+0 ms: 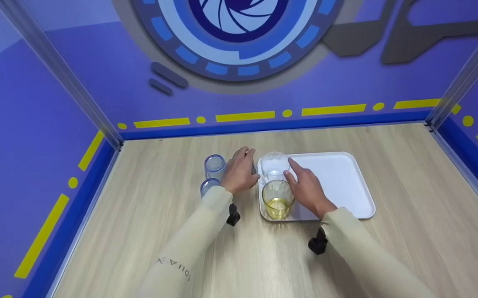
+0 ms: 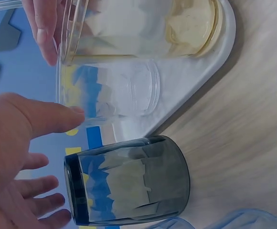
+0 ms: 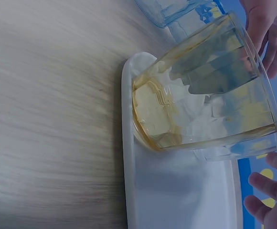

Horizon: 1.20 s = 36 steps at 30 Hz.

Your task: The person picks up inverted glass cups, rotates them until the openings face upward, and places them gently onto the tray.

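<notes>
My left hand (image 1: 240, 171) is beside a dark grey drinking glass (image 2: 133, 183), its thumb spread away and its fingers near the rim without wrapping round it. The grey glass stands just left of the tray, mostly hidden by the hand in the head view. On the tray's left side stand a clear glass (image 1: 275, 161) and, nearer me, a yellow-tinted glass (image 1: 278, 203). Beside the clear glass is my right hand (image 1: 307, 188), fingers loosely extended at its right side; whether they touch it I cannot tell.
The white rectangular tray (image 1: 342, 182) lies on the wooden table (image 1: 139, 231). Two blue-tinted glasses, one farther back (image 1: 215, 165) and one closer (image 1: 208, 186), stand left of my left hand, the closer one partly behind the sleeve. Blue-purple panels (image 1: 239, 103) wall in the table.
</notes>
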Available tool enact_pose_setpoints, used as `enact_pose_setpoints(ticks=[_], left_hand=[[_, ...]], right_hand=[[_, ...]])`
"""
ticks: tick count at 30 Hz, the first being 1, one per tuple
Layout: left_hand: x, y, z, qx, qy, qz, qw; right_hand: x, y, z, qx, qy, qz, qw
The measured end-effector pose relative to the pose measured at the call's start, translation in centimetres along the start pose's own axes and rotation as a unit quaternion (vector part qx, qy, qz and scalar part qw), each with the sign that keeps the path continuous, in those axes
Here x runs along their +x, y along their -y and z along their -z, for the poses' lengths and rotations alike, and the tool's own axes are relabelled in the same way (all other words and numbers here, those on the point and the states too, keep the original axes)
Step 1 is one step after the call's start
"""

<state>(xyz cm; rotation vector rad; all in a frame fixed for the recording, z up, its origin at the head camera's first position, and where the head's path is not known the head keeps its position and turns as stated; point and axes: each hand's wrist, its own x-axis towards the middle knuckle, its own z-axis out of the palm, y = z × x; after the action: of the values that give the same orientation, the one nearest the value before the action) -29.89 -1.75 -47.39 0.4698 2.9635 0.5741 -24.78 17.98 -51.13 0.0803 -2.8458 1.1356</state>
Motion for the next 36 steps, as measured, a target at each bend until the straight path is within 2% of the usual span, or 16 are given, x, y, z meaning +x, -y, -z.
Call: enact_pose_setpoints(ticks=[5,9,19,28,36], left_hand=[[0.4,0.3,-0.3,0.021,0.004,0.009,0.9997],[0.5,0.7,-0.4,0.033,-0.010,-0.005,0.9994],[1.0,1.0,-0.6,0.019,0.002,-0.002,0.9998],[1.4,1.1,-0.8,0.040,-0.012,-0.019,0.9990],[1.7,1.2,-0.8,0.041,0.002,-0.013,0.9991]], right_hand=[[-0.1,-0.1,-0.1,0.001,0.001,0.001,1.0000],[-0.1,-0.1,-0.2,0.001,0.004,-0.001,1.0000],[0.0,-0.1,-0.2,0.007,0.002,-0.010,0.9999],[-0.1,-0.1,-0.2,0.018,-0.008,-0.004,0.9998],[0.0,-0.2,-0.5,0.016,-0.016,-0.003,0.9997]])
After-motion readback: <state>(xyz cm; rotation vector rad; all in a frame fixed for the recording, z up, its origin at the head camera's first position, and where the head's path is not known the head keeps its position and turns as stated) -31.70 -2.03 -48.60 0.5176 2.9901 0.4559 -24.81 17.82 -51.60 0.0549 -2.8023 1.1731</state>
